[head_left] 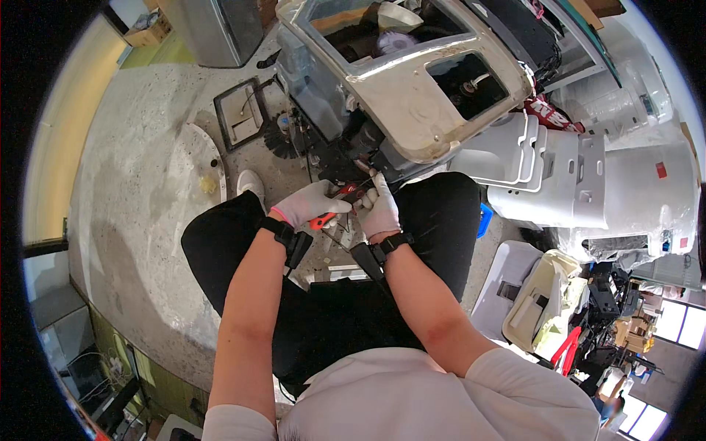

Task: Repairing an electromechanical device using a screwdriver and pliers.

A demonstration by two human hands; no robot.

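Note:
Both my hands wear white gloves and meet between my knees, low in front of an opened washing machine (412,110) that lies tilted on the floor. My left hand (309,203) is closed around a red-handled plier tool (334,212). My right hand (380,209) pinches a thin dark wire (365,180) that runs up to the black parts at the machine's underside (346,151). The tool's tip sits between the two hands and is partly hidden by my fingers.
A black round brush-like part (282,137) and a dark rectangular panel (240,112) lie on the concrete floor at left. White plastic machine shells (588,184) stack at right. Cluttered parts and red-handled cutters (565,345) lie at lower right.

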